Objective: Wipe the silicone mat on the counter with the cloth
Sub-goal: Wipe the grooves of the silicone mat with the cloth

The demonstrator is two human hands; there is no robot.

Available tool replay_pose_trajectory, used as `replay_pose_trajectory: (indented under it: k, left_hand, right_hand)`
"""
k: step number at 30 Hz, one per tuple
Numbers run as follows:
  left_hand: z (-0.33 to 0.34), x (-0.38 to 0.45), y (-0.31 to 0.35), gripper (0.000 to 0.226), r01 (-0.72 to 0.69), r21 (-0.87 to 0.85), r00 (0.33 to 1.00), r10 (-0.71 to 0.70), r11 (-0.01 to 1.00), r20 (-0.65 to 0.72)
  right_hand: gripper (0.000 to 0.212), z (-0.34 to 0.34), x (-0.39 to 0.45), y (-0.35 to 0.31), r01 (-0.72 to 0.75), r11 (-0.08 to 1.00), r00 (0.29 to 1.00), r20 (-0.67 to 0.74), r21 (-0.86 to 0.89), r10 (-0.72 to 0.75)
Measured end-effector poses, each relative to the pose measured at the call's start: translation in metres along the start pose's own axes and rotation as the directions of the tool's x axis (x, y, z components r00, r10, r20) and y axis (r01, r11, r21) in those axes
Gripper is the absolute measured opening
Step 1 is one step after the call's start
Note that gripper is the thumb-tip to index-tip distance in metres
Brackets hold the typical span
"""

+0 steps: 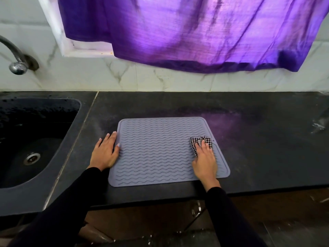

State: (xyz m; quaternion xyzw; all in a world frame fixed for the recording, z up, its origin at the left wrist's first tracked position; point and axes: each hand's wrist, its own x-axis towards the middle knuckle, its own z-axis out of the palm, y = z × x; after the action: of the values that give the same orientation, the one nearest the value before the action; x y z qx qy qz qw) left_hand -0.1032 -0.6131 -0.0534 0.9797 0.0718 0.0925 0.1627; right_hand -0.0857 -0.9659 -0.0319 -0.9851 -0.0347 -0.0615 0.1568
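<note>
A grey silicone mat (156, 150) with wavy ridges lies flat on the black counter (258, 139), near its front edge. My left hand (105, 152) rests flat at the mat's left edge, fingers straight, thumb on the mat. My right hand (204, 161) presses a small black-and-white checked cloth (195, 142) onto the right part of the mat. The fingers lie fairly straight over the cloth, which sticks out beyond the fingertips and to their left. Most of the cloth is hidden under the hand.
A dark sink (35, 139) with a metal drain is set into the counter at the left, below a wall tap (17, 65). A purple curtain (195, 32) hangs over the marble-tiled wall behind. A cabinet handle (197, 209) shows below the counter edge.
</note>
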Motion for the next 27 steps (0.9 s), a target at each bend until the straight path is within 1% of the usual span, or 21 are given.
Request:
replay_pose_trajectory:
  k: [3,5,7,8,9,10,11,12,13,14,15,16,17,18,19,20,21,22,25,26,27]
  left_hand:
    - [0.0,0.002,-0.002,0.081,-0.007,0.002,1.0,0.007,1.0,-0.007]
    - [0.001,0.003,-0.002,0.082,0.004,-0.007,1.0,-0.004,1.0,-0.017]
    - [0.001,0.002,-0.001,0.084,0.004,-0.011,1.0,-0.004,1.0,-0.026]
    - [0.0,0.002,0.0,0.085,0.005,-0.011,1.0,-0.005,1.0,-0.026]
    - [-0.001,0.002,0.0,0.086,0.006,-0.016,1.0,-0.007,1.0,-0.021]
    - [-0.002,0.002,0.001,0.087,0.011,-0.025,1.0,-0.011,1.0,-0.013]
    - [-0.003,0.002,0.001,0.088,0.014,-0.035,1.0,-0.014,0.999,-0.009]
    - [-0.004,0.002,0.001,0.088,0.02,-0.05,1.0,-0.02,0.999,-0.009]
    - [-0.005,0.003,0.002,0.086,0.025,-0.075,0.999,-0.027,0.997,-0.021]
    - [-0.008,0.004,0.004,0.084,0.035,-0.103,0.998,-0.04,0.994,-0.044]
    - [-0.01,0.007,0.007,0.082,0.044,-0.122,0.995,-0.054,0.992,-0.08]
    - [-0.012,0.01,0.01,0.08,0.054,-0.132,0.992,-0.069,0.99,-0.109]
    - [-0.013,0.014,0.013,0.079,0.062,-0.136,0.989,-0.08,0.989,-0.128]
    - [-0.014,0.018,0.015,0.08,0.073,-0.132,0.988,-0.089,0.989,-0.126]
    - [-0.011,0.024,0.015,0.083,0.086,-0.112,0.99,-0.097,0.99,-0.102]
    - [-0.008,0.028,0.014,0.085,0.106,-0.076,0.992,-0.11,0.991,-0.057]
    - [-0.005,0.032,0.012,0.088,0.128,-0.034,0.992,-0.128,0.991,-0.006]
    - [-0.001,0.035,0.01,0.091,0.145,0.007,0.989,-0.145,0.989,0.026]
    - [0.006,0.039,0.009,0.088,0.174,0.059,0.984,-0.176,0.983,0.031]
    - [0.007,0.04,0.012,0.082,0.192,0.05,0.981,-0.192,0.98,0.001]
    - [0.007,0.039,0.019,0.076,0.187,0.034,0.98,-0.184,0.982,-0.07]
  right_hand:
    - [0.054,-0.001,0.004,0.004,-0.014,0.994,0.999,-0.027,0.104,0.017]
    - [0.049,-0.003,0.004,0.005,-0.045,0.975,0.998,-0.041,0.216,0.055]
    - [0.044,-0.006,0.008,0.009,-0.113,0.923,0.988,-0.061,0.369,0.145]
    - [0.04,-0.008,0.012,0.011,-0.156,0.868,0.976,-0.059,0.471,0.207]
    - [0.036,-0.01,0.018,0.013,-0.205,0.769,0.959,-0.033,0.605,0.282]
    - [0.033,-0.014,0.024,0.014,-0.258,0.595,0.929,0.026,0.761,0.37]
    - [0.032,-0.02,0.03,0.013,-0.288,0.372,0.888,0.101,0.882,0.45]
    - [0.032,-0.025,0.038,0.013,-0.287,0.193,0.836,0.146,0.938,0.529]
    - [0.032,-0.03,0.044,0.014,-0.271,0.13,0.793,0.144,0.954,0.592]
    - [0.032,-0.034,0.048,0.013,-0.272,0.218,0.776,0.08,0.937,0.626]
    - [0.033,-0.039,0.05,0.011,-0.271,0.369,0.795,-0.01,0.889,0.606]
    - [0.034,-0.043,0.049,0.008,-0.262,0.541,0.835,-0.094,0.799,0.542]
    - [0.035,-0.042,0.048,0.004,-0.234,0.685,0.886,-0.139,0.69,0.443]
    - [0.038,-0.037,0.046,0.002,-0.188,0.797,0.937,-0.138,0.574,0.32]
    - [0.041,-0.026,0.044,0.002,-0.136,0.887,0.976,-0.096,0.442,0.197]
    - [0.046,-0.016,0.042,0.002,-0.071,0.959,0.996,-0.038,0.276,0.085]
    - [0.049,-0.008,0.041,0.003,-0.006,0.992,1.0,-0.003,0.123,0.006]
    - [0.052,-0.002,0.042,0.006,0.033,0.998,0.999,-0.002,0.045,-0.033]
    - [0.055,0.001,0.044,0.008,0.029,0.998,0.999,-0.023,0.053,-0.028]
    - [0.056,0.001,0.043,0.008,0.027,0.998,0.999,-0.025,0.05,-0.026]
    - [0.056,0.001,0.042,0.008,0.03,0.999,0.999,-0.03,0.039,-0.029]
